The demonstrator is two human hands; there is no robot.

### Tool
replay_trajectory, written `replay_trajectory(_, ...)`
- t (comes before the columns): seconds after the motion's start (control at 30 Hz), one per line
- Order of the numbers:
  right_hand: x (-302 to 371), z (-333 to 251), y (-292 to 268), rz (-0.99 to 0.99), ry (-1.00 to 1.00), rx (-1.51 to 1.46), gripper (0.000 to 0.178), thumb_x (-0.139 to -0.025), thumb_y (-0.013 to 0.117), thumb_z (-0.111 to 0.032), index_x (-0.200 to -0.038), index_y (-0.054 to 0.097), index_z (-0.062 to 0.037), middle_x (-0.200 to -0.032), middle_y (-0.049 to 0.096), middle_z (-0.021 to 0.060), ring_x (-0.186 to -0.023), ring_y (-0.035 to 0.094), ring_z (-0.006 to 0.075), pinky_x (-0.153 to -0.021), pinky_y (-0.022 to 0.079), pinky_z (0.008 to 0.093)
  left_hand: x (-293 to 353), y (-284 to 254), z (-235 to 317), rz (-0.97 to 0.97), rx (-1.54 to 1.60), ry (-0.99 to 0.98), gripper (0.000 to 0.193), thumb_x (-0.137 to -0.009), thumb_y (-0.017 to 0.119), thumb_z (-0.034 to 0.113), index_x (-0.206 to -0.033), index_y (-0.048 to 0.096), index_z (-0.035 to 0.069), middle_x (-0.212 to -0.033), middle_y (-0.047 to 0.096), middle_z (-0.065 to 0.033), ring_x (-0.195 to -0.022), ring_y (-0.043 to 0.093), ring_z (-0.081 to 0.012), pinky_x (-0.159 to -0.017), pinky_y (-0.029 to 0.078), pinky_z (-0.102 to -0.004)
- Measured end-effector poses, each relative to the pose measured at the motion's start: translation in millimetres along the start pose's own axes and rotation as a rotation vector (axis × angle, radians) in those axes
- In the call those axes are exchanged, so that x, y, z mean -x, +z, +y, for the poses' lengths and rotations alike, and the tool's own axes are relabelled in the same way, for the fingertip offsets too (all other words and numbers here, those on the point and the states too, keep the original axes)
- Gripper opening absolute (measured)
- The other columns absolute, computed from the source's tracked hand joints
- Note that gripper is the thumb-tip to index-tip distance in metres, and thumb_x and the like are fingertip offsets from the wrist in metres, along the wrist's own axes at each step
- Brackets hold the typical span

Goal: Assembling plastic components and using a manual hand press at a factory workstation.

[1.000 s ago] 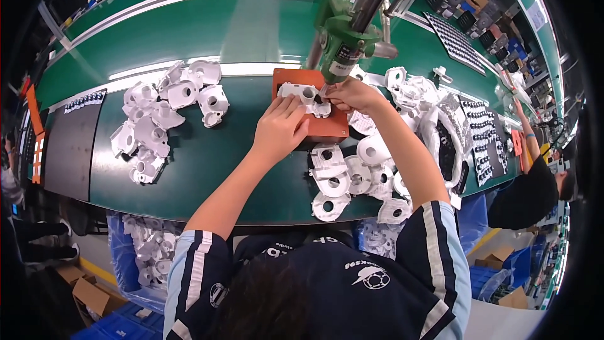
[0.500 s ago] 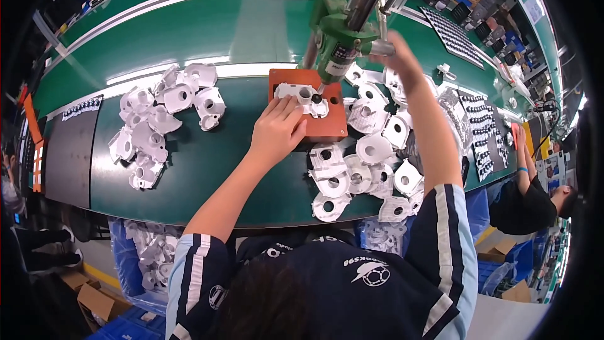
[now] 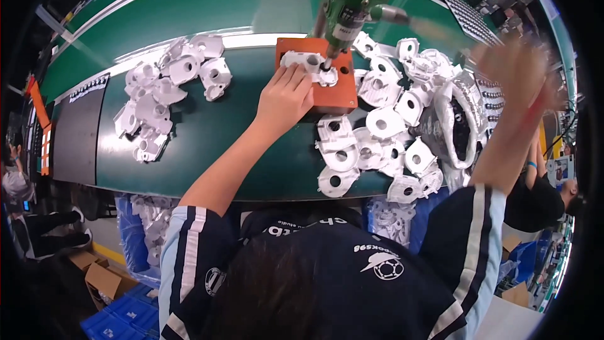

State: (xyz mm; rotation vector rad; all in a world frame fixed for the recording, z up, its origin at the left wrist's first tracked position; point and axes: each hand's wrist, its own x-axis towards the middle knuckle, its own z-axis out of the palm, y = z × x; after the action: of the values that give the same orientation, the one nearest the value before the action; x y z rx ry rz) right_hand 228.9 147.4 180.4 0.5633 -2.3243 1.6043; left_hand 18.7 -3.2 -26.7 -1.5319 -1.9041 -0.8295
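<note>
My left hand [image 3: 286, 96] rests its fingers on the near left side of a white plastic housing [image 3: 294, 58], holding it on an orange block [image 3: 345, 91]. The tip of a green bench press [image 3: 343, 25] comes down onto the housing's right part, at a small dark round piece [image 3: 325, 68]. Out to the right, my right hand [image 3: 516, 72] is smeared by motion, away from the press's lever [image 3: 393, 15]. Its fingers cannot be made out. A clear plastic bag [image 3: 448, 126] with dark contents lies nearer me than that hand.
Loose white housings are heaped right of the block [image 3: 384, 123] and at left [image 3: 153, 110]. A dark board [image 3: 78, 132] lies at far left. Small dark parts stand in rows on a board [image 3: 469, 16] at the back right. Blue bins [image 3: 131, 230] stand below the table edge. Another person [image 3: 535, 195] works at right.
My right hand has left the press lever and swung to the right. My left hand stays on the housing. The whole view has shifted, so the table sits higher in the picture.
</note>
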Motion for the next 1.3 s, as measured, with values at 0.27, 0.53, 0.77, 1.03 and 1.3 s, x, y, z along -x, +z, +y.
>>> replay_trajectory(0.27, 43, 25, 8, 0.016, -0.024, 0.394, 0.038, -0.080, 0.052, -0.034, -0.049, 0.046, -0.0114, -0.053, 0.041, -0.0003, -0.060, 0.041, 0.0191, -0.082, 0.034, 0.0409, -25, 2, 6, -0.327, 0.342, -0.330, 0.042, -0.077, 0.063, 0.026, -0.109, 0.052, 0.001, -0.108, 0.060, -0.0184, -0.102, 0.058, -0.0328, -0.093, 0.043, -0.0414)
replay_trajectory(0.53, -70, 89, -102, 0.757, 0.172, -0.160, 0.037, -0.093, 0.042, -0.032, -0.116, 0.053, -0.0044, -0.103, 0.056, 0.0014, -0.095, 0.049, 0.0128, -0.083, 0.037, 0.0282, -71, 19, -21, -0.676, 0.141, -0.142, 0.059, -0.078, 0.056, 0.045, -0.130, 0.045, 0.019, -0.134, 0.041, -0.0216, -0.132, 0.030, -0.0343, -0.105, 0.016, -0.0573)
replay_trajectory(0.77, 59, 86, -59, 0.543, 0.449, 0.431, 0.036, -0.089, 0.052, -0.022, -0.117, 0.054, -0.0004, -0.102, 0.060, 0.0065, -0.089, 0.055, 0.0128, -0.079, 0.042, 0.0256, -95, -30, -21, -0.698, 0.054, -0.089, 0.046, -0.073, 0.061, 0.038, -0.110, 0.051, 0.011, -0.100, 0.054, -0.0162, -0.100, 0.053, -0.0326, -0.087, 0.041, -0.0463)
replay_trajectory(1.03, 247, 13, 28, 0.560, 0.991, -0.132, 0.018, -0.083, 0.051, -0.009, -0.092, 0.061, 0.0028, -0.078, 0.066, 0.0085, -0.069, 0.061, 0.0122, -0.062, 0.048, 0.0242, -114, 61, -158, -0.158, 0.092, -0.112, 0.043, -0.079, 0.062, 0.023, -0.118, 0.050, 0.009, -0.108, 0.054, -0.0229, -0.099, 0.053, -0.0393, -0.086, 0.044, -0.0427)
replay_trajectory(1.3, 295, 108, 168, 0.022, 1.397, 0.676, 0.048, -0.071, 0.067, -0.017, -0.115, 0.050, -0.0069, -0.103, 0.058, 0.0209, -0.093, 0.059, 0.0387, -0.080, 0.048, 0.0473, -58, 6, -104, -0.346, 0.229, -0.284, 0.045, -0.082, 0.060, 0.021, -0.123, 0.048, 0.006, -0.119, 0.052, -0.0231, -0.111, 0.049, -0.0376, -0.094, 0.040, -0.0392)
